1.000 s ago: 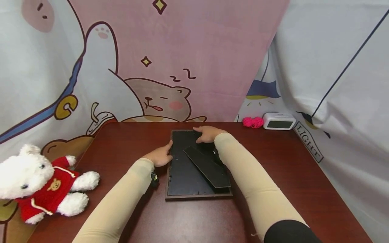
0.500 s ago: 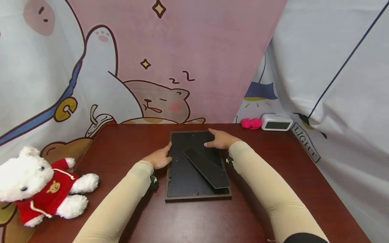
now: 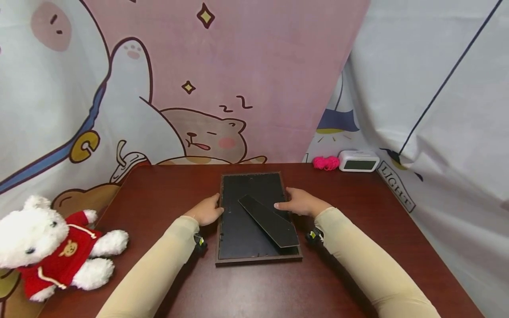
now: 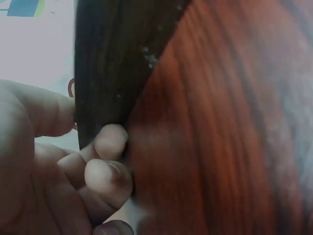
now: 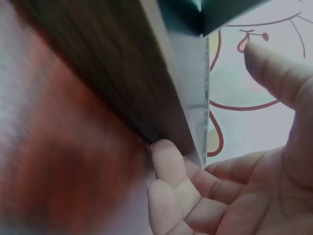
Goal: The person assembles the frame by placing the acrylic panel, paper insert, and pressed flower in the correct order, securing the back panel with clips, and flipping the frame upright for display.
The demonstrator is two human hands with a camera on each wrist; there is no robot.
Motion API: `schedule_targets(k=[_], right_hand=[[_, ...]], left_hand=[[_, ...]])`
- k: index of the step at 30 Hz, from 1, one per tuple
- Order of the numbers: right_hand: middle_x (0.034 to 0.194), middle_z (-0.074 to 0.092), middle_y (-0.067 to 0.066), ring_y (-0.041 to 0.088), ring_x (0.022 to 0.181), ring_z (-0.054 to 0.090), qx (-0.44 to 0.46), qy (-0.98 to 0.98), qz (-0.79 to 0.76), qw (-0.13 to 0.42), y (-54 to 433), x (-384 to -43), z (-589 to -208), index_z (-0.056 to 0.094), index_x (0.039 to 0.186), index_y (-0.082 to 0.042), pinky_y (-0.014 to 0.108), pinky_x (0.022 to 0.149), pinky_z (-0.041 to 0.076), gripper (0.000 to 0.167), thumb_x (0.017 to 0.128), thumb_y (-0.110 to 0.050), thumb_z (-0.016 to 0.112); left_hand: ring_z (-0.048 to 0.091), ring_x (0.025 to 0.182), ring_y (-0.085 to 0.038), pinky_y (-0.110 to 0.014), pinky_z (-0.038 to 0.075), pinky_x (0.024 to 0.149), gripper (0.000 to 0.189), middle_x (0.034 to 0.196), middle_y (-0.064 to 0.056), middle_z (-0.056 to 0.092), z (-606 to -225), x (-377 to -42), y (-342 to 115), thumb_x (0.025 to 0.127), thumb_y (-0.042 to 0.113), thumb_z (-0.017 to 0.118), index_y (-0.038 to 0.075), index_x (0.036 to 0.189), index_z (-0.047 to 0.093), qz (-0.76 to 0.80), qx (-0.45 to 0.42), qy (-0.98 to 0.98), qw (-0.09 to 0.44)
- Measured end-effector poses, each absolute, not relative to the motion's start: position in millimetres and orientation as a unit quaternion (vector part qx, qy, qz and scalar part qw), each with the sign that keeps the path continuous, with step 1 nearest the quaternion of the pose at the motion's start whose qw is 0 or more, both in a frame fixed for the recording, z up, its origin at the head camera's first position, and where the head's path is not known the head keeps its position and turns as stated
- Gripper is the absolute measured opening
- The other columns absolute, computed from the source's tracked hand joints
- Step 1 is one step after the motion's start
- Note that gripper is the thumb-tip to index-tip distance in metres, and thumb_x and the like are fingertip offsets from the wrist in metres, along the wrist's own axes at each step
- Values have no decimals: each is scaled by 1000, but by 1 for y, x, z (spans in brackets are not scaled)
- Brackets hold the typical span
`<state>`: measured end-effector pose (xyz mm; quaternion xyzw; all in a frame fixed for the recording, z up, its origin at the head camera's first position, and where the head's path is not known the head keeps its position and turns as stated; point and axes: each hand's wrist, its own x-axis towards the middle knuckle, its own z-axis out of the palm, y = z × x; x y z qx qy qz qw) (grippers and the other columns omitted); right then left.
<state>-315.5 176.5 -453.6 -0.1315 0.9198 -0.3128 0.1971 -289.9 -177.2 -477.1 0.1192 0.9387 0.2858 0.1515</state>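
A dark picture frame (image 3: pixel 238 234) lies face down on the table, its black back upward. Its easel stand (image 3: pixel 270 223) is a slanting flap raised above the backing. At the left edge, my left hand (image 3: pixel 207 211) grips the frame; the left wrist view has the thumb by the upper edge and bent fingers (image 4: pixel 111 142) at the outer side near the tabletop. My right hand (image 3: pixel 302 202) is at the right edge. In the right wrist view its fingertips (image 5: pixel 168 154) touch the low outer side, while the thumb (image 5: pixel 274 73) is spread away from the frame.
A white plush bear (image 3: pixel 24 234) in a red hoodie sits at the left of the wooden table (image 3: pixel 254 291). Pink yarn (image 3: pixel 326 163) and a white digital clock (image 3: pixel 359 161) stand at the back right. A printed curtain (image 3: pixel 278 88) hangs behind.
My right hand has moved from over the frame's top end down to its right edge. My left hand has shifted slightly down the left edge. The frame stays flat on the table.
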Motion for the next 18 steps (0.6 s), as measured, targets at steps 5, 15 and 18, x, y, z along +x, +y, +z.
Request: schedule_targets(k=[5,15,18], right_hand=[[154,52,28,40,134,59,-134,907,-350,190,179,-304,-458,34,160,8,57,110,48,98,93,-49,77],[152,54,27,39,136,57,-119,895,-392,174,178,-291,-464,33,160,8,60,115,42,103,89,-45,83],[155,51,27,40,141,53,-120,896,-396,162,178,-289,-465,32,161,7,60,118,39,104,88,-45,84]], left_hand=[[42,148,-46,-60,36,120,62,161,-31,41,-480,-289,-177,109,21,51,-11,159,33,298,112,937,141],[35,153,-44,-60,31,123,65,167,-27,33,-479,-284,-183,108,19,52,-5,164,27,355,96,919,145],[28,157,-43,-60,25,125,67,170,-24,27,-479,-282,-185,109,20,50,-3,166,22,372,94,913,142]])
